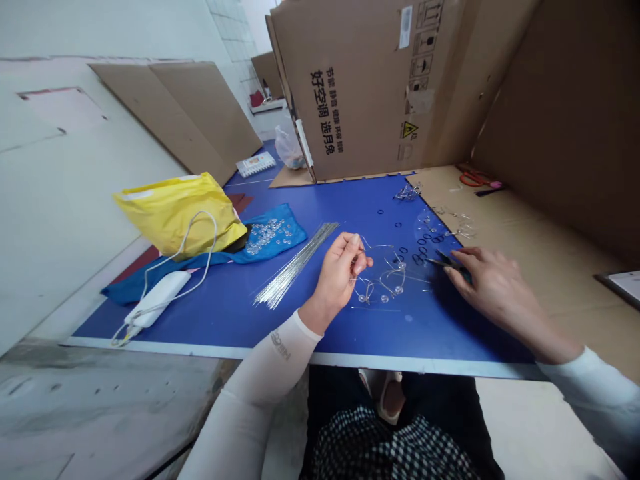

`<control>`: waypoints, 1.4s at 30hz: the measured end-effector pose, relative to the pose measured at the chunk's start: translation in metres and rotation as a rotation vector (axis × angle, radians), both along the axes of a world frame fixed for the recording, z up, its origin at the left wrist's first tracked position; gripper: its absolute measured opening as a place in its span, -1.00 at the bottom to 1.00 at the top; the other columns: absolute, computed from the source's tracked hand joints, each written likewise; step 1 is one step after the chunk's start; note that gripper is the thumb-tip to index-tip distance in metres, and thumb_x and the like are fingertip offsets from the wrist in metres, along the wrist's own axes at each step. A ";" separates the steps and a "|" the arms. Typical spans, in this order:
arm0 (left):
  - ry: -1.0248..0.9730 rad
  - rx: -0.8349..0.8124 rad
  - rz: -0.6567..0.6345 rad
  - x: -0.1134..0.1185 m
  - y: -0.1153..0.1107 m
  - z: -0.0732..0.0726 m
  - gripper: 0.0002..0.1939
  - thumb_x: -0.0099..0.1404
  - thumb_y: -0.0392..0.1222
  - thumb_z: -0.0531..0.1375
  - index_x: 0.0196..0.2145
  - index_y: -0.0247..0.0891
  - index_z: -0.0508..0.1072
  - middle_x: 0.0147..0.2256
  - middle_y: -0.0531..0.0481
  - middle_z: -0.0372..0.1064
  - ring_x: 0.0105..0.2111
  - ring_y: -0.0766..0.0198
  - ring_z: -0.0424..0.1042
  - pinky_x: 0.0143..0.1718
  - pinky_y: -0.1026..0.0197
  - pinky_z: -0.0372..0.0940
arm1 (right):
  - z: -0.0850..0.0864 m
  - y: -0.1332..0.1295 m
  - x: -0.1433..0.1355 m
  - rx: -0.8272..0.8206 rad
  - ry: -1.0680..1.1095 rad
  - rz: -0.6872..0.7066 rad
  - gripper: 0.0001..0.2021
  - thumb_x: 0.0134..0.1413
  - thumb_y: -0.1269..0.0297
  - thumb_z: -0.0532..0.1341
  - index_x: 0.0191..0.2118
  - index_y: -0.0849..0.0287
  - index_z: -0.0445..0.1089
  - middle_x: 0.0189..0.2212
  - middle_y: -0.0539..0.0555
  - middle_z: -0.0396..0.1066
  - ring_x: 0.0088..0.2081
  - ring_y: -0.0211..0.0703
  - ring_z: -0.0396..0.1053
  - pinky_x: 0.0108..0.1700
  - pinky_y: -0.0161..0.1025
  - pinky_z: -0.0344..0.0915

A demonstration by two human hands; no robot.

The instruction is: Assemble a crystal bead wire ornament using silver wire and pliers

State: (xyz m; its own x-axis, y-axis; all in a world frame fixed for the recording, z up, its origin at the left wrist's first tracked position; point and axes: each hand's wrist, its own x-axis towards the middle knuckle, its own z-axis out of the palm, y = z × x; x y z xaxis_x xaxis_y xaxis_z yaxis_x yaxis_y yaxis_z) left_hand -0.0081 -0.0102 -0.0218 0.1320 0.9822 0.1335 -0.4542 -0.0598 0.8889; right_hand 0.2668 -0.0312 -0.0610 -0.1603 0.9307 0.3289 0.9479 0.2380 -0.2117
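My left hand (pixel 341 272) is closed in a pinch over the middle of the blue table. A thin bent wire (pixel 379 247) runs out of its fingertips to the right. Just beyond and below the fingers lie wire loops with clear beads (pixel 399 290). Further right, my right hand (pixel 493 283) is closed on dark-handled pliers (pixel 441 260), held low by the tabletop with the tips pointing left. Several small black rings (pixel 423 252) are scattered beside the pliers' tips. To the left of my left hand lies a bundle of straight silvery wires (pixel 296 267).
Loose clear beads (pixel 270 235) rest on a blue cloth (pixel 295 223), beside a yellow bag (pixel 180 213) and a white power strip (pixel 160 300) with its cord. A large cardboard box (pixel 370 100) walls the back. Red-handled scissors (pixel 475 179) and more wire pieces (pixel 457 223) lie at right.
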 end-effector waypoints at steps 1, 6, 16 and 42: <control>0.001 -0.003 -0.004 0.001 0.000 0.000 -0.64 0.34 0.05 0.31 -0.41 -0.22 0.29 -0.68 0.26 0.06 -0.65 0.49 0.04 -0.30 0.29 0.36 | 0.007 -0.001 -0.009 -0.024 0.148 0.052 -0.56 0.33 -0.02 0.02 0.00 0.16 0.50 0.03 0.32 0.50 0.04 0.28 0.44 0.03 0.20 0.32; 0.016 0.003 0.001 0.002 0.000 -0.004 -0.64 0.36 0.06 0.28 -0.39 -0.21 0.27 -0.67 0.27 0.06 -0.64 0.49 0.07 -0.27 0.29 0.36 | 0.034 0.002 -0.064 -0.369 0.845 0.225 -0.59 0.21 -0.13 0.17 -0.21 0.11 0.54 -0.28 0.16 0.61 -0.25 0.00 0.54 -0.17 -0.04 0.44; 0.098 -0.003 0.059 -0.002 0.004 -0.007 -0.71 0.42 0.03 0.20 -0.33 -0.22 0.31 -0.64 0.23 0.11 -0.61 0.45 0.15 -0.32 0.27 0.30 | 0.026 0.014 -0.093 -0.379 1.374 0.204 -0.67 -0.07 0.01 0.43 -0.31 0.18 0.54 -0.57 -0.01 0.43 -0.52 -0.28 0.28 -0.43 -0.25 0.24; 0.397 0.060 0.059 0.004 -0.006 -0.007 -0.83 0.28 -0.09 0.28 -0.32 -0.24 0.56 -0.53 0.12 0.26 -0.54 0.44 0.19 -0.47 0.31 0.16 | 0.024 0.005 -0.090 -0.090 1.003 0.203 -0.80 0.09 0.10 0.29 -0.33 0.11 0.54 -0.48 0.01 0.49 -0.48 -0.22 0.37 -0.39 -0.22 0.33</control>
